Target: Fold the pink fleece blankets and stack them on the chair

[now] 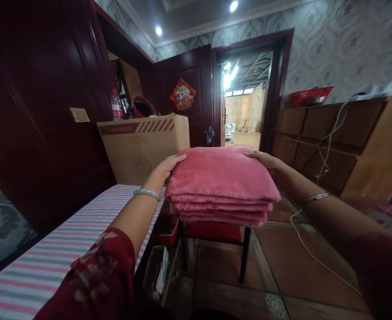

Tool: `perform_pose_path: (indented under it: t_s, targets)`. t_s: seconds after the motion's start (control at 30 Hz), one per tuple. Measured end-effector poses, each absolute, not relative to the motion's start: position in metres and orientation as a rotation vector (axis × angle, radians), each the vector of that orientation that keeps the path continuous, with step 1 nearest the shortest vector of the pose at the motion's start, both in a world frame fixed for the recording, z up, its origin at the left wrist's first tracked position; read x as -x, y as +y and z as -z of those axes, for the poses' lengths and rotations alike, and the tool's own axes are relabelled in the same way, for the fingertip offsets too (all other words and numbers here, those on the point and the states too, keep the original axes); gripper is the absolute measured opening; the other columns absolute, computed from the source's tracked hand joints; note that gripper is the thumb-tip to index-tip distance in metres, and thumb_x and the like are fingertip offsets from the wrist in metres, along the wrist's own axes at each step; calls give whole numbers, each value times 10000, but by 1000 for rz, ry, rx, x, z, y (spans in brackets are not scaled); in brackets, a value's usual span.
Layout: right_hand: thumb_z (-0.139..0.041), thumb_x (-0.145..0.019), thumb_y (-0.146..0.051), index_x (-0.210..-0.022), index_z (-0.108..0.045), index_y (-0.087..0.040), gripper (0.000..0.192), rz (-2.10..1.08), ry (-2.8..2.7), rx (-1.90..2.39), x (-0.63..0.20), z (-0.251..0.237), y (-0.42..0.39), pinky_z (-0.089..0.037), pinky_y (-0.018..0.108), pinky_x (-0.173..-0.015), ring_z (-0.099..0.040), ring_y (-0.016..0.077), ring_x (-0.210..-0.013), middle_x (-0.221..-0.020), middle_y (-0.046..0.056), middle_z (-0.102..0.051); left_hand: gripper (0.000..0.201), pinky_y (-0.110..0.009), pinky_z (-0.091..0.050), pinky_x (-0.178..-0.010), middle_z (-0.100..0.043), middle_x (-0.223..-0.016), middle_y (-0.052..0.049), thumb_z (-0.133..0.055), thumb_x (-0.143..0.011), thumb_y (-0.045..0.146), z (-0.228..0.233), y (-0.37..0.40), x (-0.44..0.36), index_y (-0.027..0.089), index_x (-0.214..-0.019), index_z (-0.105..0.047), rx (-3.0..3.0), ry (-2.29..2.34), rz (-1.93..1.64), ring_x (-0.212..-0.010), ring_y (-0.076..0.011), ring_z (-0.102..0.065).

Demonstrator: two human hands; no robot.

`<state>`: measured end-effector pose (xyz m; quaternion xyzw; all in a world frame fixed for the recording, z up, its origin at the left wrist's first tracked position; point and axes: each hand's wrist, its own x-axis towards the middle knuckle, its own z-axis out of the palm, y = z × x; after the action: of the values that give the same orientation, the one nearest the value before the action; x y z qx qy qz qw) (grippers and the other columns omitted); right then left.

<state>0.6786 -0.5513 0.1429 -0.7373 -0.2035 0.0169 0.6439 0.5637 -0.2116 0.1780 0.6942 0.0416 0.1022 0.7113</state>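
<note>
A thick pink plush blanket (225, 175), folded into several layers, sits in the middle of the head view above a chair with a red seat (212, 232). My left hand (171, 165) grips its left side, thumb on top and the other fingers out of sight. On the opposite side my right hand (264, 159) holds the blanket the same way, its fingers mostly hidden. The blanket's front edge hides most of the chair seat; whether its underside touches the seat I cannot tell.
A striped bed (65, 235) runs along the left, with a large cardboard box (145, 149) at its far end. Below stands a small box (155, 271) on the tiled floor. A wooden cabinet (329, 138) lines the right; a white cable (311, 253) trails across the floor.
</note>
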Motion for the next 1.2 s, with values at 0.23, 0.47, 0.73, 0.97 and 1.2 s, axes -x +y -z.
perform_pose_path:
  t_s: [0.23, 0.47, 0.73, 0.97, 1.2]
  targets:
    - [-631, -836, -621, -1461, -482, -242, 746, 568, -606, 2101, -679, -178, -550, -436, 584, -1062, -549, 393, -1252, -1387, 146, -585, 613, -483, -221, -1203, -480, -1505, -169, -778, -750, 371, -206, -240, -558, 191, -1308, -596, -2156, 76, -776, -1450, -357, -344]
    - [-326, -893, -794, -1480, -477, -329, 764, 531, -980, 2539, -676, -163, -504, -315, 562, -1173, -395, 364, -1418, -1518, 52, -485, 603, -691, 14, -1161, -465, -1526, -132, -661, -809, 592, -185, -284, -575, 275, -1320, -608, -2665, -134, -638, -1468, -467, -224]
    - [-306, -884, -812, -1469, -499, -343, 774, 419, -950, 2614, -693, -144, -506, -379, 623, -1098, -454, 407, -1365, -1492, 57, -512, 605, -678, 15, -1169, -529, -1460, -142, -702, -764, 607, -156, -277, -587, 271, -1265, -654, -2542, -152, -626, -1417, -487, -291]
    - [-304, -898, -795, -1474, -499, -322, 770, 421, -973, 2620, -696, -147, -504, -399, 566, -1109, -479, 378, -1354, -1464, 54, -544, 552, -621, -4, -1193, -536, -1468, -95, -774, -711, 557, -167, -276, -586, 293, -1187, -686, -2470, -139, -559, -1446, -445, -273]
    - [-369, -882, -786, -1485, -493, -315, 775, 404, -1061, 2541, -693, -162, -512, -348, 594, -1161, -461, 382, -1369, -1469, 57, -533, 469, -574, 40, -1203, -470, -1532, -105, -778, -731, 438, -185, -254, -557, 276, -1164, -701, -2489, -263, -558, -1477, -364, -274]
